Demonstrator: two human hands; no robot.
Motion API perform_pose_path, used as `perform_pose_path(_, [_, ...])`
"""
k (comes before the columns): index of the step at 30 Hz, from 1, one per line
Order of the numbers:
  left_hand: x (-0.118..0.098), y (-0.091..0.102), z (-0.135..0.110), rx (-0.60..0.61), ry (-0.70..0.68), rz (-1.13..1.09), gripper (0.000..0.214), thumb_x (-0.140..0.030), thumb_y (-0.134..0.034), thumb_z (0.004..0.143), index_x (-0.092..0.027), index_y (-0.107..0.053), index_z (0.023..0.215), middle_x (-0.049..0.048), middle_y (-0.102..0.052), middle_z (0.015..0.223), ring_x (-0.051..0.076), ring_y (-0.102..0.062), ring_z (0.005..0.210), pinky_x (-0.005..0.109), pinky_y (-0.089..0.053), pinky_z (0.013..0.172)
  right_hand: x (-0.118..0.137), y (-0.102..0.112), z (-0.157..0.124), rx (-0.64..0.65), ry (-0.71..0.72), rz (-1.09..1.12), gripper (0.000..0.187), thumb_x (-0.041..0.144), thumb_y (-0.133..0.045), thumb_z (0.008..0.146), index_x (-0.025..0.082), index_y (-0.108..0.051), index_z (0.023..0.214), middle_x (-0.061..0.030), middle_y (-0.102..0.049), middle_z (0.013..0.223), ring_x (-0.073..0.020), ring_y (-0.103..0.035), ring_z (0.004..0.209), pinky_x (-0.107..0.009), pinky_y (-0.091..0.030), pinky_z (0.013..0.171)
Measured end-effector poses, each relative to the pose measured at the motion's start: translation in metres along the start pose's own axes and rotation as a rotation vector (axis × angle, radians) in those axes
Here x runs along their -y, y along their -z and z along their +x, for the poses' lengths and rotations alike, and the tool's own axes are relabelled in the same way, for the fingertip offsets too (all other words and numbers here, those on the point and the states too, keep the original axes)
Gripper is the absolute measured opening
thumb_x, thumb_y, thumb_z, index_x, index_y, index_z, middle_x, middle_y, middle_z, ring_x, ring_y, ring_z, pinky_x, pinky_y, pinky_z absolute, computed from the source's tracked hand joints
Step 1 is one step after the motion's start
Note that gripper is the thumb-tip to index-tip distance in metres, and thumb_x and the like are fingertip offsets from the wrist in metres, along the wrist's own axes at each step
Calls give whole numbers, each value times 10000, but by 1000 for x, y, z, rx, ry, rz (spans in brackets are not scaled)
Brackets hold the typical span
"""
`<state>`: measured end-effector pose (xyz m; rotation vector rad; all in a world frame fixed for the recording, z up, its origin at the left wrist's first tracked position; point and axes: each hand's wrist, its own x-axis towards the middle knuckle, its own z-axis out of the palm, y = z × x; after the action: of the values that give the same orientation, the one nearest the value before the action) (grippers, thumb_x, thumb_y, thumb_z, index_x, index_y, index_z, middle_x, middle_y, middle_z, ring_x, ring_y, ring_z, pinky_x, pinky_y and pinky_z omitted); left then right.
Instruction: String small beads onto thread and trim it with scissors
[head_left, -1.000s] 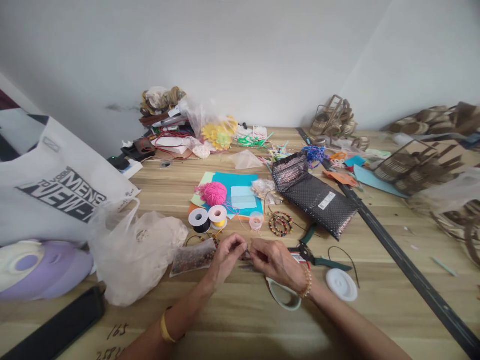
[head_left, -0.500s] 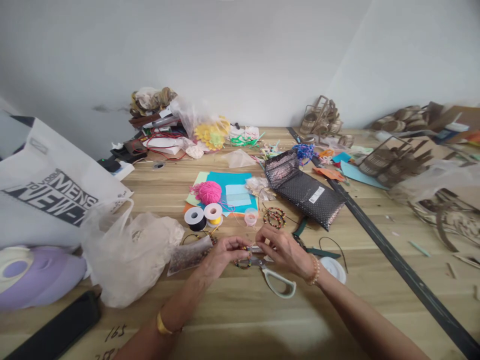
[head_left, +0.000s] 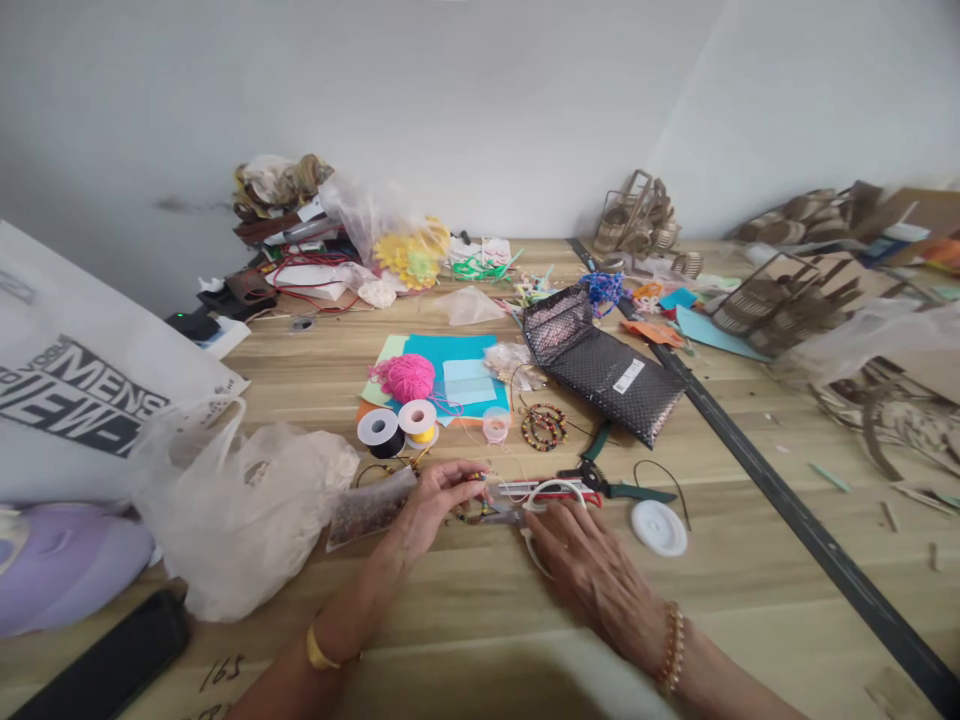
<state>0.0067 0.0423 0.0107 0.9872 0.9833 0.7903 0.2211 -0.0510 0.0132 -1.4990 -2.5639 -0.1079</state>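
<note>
The left hand (head_left: 439,498) pinches a thin strand of small round multicoloured beads (head_left: 478,478) between thumb and fingers, holding it at the middle of the wood-grained counter (head_left: 420,640), well apart from the far edge. Below the fingertips lie the flat metal blades of scissors (head_left: 501,518) with smooth, pale looped handles. The right hand (head_left: 600,575) lies over those handles, fingers bent and partly spread; whether they grip cannot be told.

Just beyond, toward the counter's far edge, stand a squat spool of black cord (head_left: 381,434) and, touching or nearly so, a yellow-wound spool (head_left: 418,420), then a fuzzy ball of pink yarn (head_left: 406,377) on flat coloured sheets (head_left: 480,347). Coiled bead loops (head_left: 544,427) rest near a dimpled, glossy black bubble mailer (head_left: 611,368). A clear, crinkled pouch of beads (head_left: 371,510) lies beside the left wrist. Farther to the left sits a limp, translucent plastic bag (head_left: 262,510); right of the scissors, a round white plastic disc (head_left: 658,528) lies flat.
</note>
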Motion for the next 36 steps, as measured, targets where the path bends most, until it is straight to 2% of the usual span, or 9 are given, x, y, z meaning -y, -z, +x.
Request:
perform_pose_path(2, [-2,0,0,-12,-10,-4,278,-247,-746,639,-135,-689,888,28,-690,669,102,-544,544,219,-402,527,-3,0,5,-15,-45,12,393,192,-522,881,229,-496,1271,-122,-560,1142,-276,-495,1083,-403,-439,863])
perform_pose_path(4, [-3,1,1,-20,-26,-31,261,-248,-748,634,-130,-679,856,29,-685,641,100,-543,537,209,-377,504,-7,2,11,10,-53,57,395,205,-552,866,241,-511,1257,-110,-572,1103,-257,-513,1021,-383,-440,843])
perform_pose_path(9, [-3,5,4,-30,-38,-91,275,-251,-753,623,-128,-644,843,35,-686,634,116,-580,562,201,-365,486,-12,6,14,84,-15,63,586,89,-580,772,256,-463,1322,-107,-598,1056,-258,-521,977,-412,-419,863])
perform_pose_path(13, [-2,6,3,-80,-57,-107,356,-237,-776,600,-145,-619,906,15,-684,698,132,-629,604,203,-404,503,-20,16,10,117,-31,144,516,138,-626,736,252,-546,1234,-109,-611,1083,-274,-540,994,-439,-437,875])
perform_pose_path(17, [-1,6,4,-112,-78,-105,299,-223,-782,596,-156,-581,807,5,-686,688,135,-644,613,209,-434,536,-32,39,3,156,-94,328,418,193,-579,806,260,-553,1218,-103,-622,1137,-257,-600,981,-390,-498,822])
perform_pose_path(21, [-1,3,4,-117,-93,-112,267,-237,-782,585,-154,-574,731,7,-688,653,129,-627,587,218,-440,537,-33,53,-2,162,-187,650,376,234,-512,879,252,-528,1254,-91,-642,1168,-224,-642,996,-315,-530,810])
perform_pose_path(26, [-2,-3,1,-118,-102,-142,235,-210,-780,573,-150,-591,700,6,-682,633,125,-614,581,222,-429,542,-18,44,-2,167,-232,923,374,261,-548,863,206,-551,1233,-114,-647,1160,-234,-638,996,-329,-526,838])
perform_pose_path(32, [-5,-7,-1,-141,-93,-176,230,-195,-784,559,-154,-596,684,4,-681,642,147,-626,619,239,-425,568,-13,23,3,207,-330,979,338,327,-597,824,181,-581,1129,-56,-667,886,-169,-599,715,-244,-492,595])
perform_pose_path(36, [0,-6,0,-135,-92,-154,216,-192,-784,569,-157,-613,697,0,-677,660,132,-599,620,235,-421,580,-15,13,10,217,-340,994,316,368,-612,813,170,-585,1057,-13,-627,763,-135,-534,623,-220,-437,537])
